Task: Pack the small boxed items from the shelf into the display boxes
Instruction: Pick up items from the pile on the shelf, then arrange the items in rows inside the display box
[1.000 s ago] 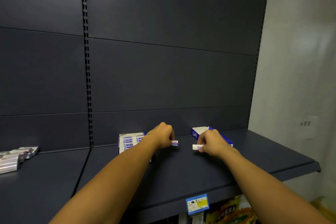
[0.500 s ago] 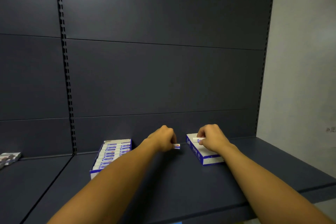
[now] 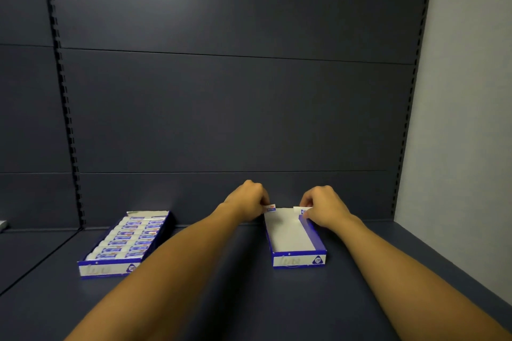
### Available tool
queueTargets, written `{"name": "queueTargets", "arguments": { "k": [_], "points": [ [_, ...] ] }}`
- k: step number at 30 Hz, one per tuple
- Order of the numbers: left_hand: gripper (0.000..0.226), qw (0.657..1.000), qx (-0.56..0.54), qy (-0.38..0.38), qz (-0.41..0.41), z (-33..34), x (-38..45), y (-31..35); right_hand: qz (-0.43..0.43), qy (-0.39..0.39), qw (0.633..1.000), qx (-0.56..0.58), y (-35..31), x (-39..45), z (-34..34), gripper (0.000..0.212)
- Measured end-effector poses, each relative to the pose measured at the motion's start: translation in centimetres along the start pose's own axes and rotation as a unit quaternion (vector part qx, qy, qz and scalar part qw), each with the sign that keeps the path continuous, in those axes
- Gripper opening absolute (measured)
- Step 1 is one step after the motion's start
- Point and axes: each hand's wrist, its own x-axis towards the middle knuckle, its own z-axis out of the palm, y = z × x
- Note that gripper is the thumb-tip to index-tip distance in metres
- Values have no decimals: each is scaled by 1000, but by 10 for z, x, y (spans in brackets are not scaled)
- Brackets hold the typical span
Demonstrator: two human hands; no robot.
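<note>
Head view of a dark blue-grey metal shelf (image 3: 249,299) backed by panelled sheet metal (image 3: 235,108) with slotted uprights (image 3: 65,108); a pale wall (image 3: 465,119) bounds the unit on the right. Two blue-and-white display boxes stand on the shelf, well apart. The left display box (image 3: 109,267) is filled with two columns of small boxed items (image 3: 130,238) lying flat. The right display box (image 3: 297,259) shows a bare white floor. The left hand (image 3: 245,199), fingers curled, pinches one small boxed item (image 3: 270,208) at the far left corner of the right display box; its grip is closed on the item. The right hand (image 3: 324,206), fingers likewise curled, pinches a second small item (image 3: 300,210) at the far right corner of the same box. Both forearms extend over the shelf. A pale object (image 3: 2,225) sits at the far left edge, too cropped to identify.
</note>
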Motion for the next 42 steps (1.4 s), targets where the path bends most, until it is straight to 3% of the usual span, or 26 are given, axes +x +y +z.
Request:
{"name": "queueTargets", "arguments": {
  "k": [17, 27, 32, 42],
  "points": [
    [21, 999, 13, -41, -29, 51, 39, 12, -44, -17, 997, 55, 23, 32, 29, 14],
    [18, 998, 12, -7, -64, 65, 48, 10, -58, -21, 997, 50, 15, 33, 43, 14],
    [16, 992, 87, 17, -91, 71, 50, 18, -57, -24, 997, 42, 18, 34, 46, 15],
    [17, 983, 173, -26, -59, 47, 40, 4, -78, -46, 996, 22, -8, 32, 53, 16]
  ]
}}
